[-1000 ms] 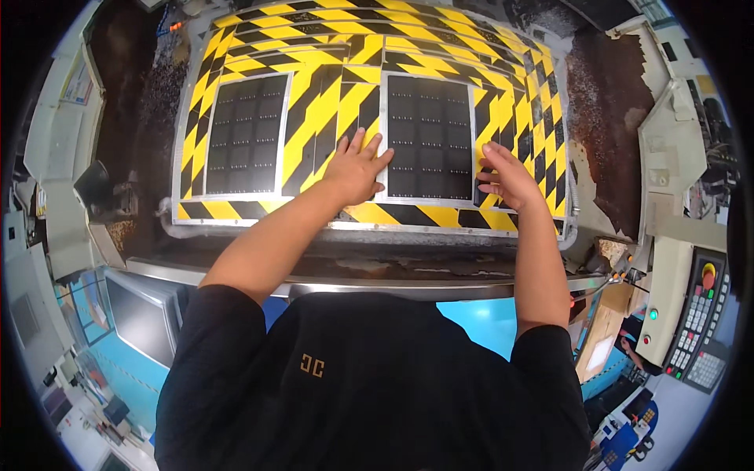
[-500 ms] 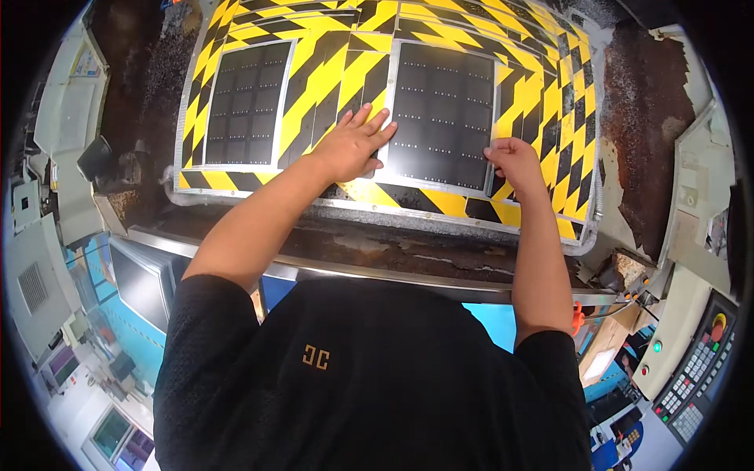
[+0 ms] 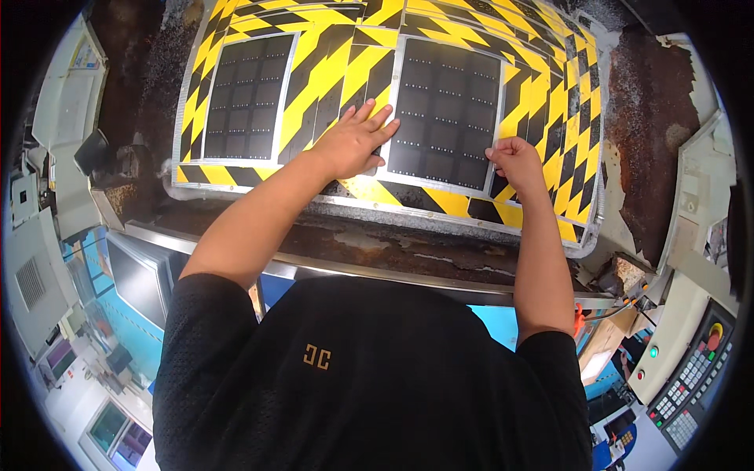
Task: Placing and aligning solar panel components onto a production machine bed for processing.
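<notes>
A flat dark panel (image 3: 444, 114) with rows of small light marks lies in a pale frame on a bed covered in yellow-and-black striped tape (image 3: 330, 82). My left hand (image 3: 353, 143) rests flat with its fingers spread, across the tape and the panel's left border. At the panel's right edge, my right hand (image 3: 517, 165) has its thumb and forefinger pinched together on the rim, the other fingers curled in. How much of the edge sits between those fingertips is hard to see. A second, similar dark panel (image 3: 247, 98) lies farther left, untouched.
A metal rail (image 3: 377, 275) runs along the front of the bed, before my body. Rusty brown surfaces (image 3: 648, 141) flank it. At the lower right stands a control panel (image 3: 691, 381) with keys and a red knob. Grey sheets (image 3: 140, 275) lean at the left.
The whole view has shifted very slightly. Both hands keep the same places and poses on the panel, with no visible change in hold.
</notes>
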The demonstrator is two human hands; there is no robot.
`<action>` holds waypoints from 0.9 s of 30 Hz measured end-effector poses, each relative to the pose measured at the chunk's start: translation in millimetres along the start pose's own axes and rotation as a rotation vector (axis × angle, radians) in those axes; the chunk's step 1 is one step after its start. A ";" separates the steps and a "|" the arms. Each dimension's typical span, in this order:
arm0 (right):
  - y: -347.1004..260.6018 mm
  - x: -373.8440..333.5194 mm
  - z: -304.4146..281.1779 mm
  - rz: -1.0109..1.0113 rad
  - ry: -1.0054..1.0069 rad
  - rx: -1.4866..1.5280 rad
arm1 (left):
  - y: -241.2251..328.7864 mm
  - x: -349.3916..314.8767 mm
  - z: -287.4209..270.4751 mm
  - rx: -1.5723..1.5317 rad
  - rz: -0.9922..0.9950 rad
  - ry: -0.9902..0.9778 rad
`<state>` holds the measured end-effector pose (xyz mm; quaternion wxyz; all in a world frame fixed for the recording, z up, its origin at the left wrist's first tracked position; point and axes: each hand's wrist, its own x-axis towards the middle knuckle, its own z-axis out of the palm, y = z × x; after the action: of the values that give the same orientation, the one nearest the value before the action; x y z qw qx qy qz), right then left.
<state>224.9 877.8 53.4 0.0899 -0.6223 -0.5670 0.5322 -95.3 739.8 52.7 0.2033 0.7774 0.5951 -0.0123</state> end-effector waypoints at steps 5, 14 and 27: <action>1.0 0.1 0.3 -0.004 0.004 0.006 | 0.8 -0.5 0.3 0.011 0.000 -0.004; -1.1 -0.2 1.6 -0.011 0.017 -0.035 | 4.4 0.3 -5.3 0.051 -0.019 -0.033; -1.4 0.3 1.2 -0.010 0.026 -0.009 | 19.0 1.5 -19.6 0.076 -0.060 -0.073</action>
<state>223.1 878.0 53.8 0.0971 -0.6269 -0.5713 0.5208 -81.5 743.7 76.0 0.1947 0.7653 0.6096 -0.0694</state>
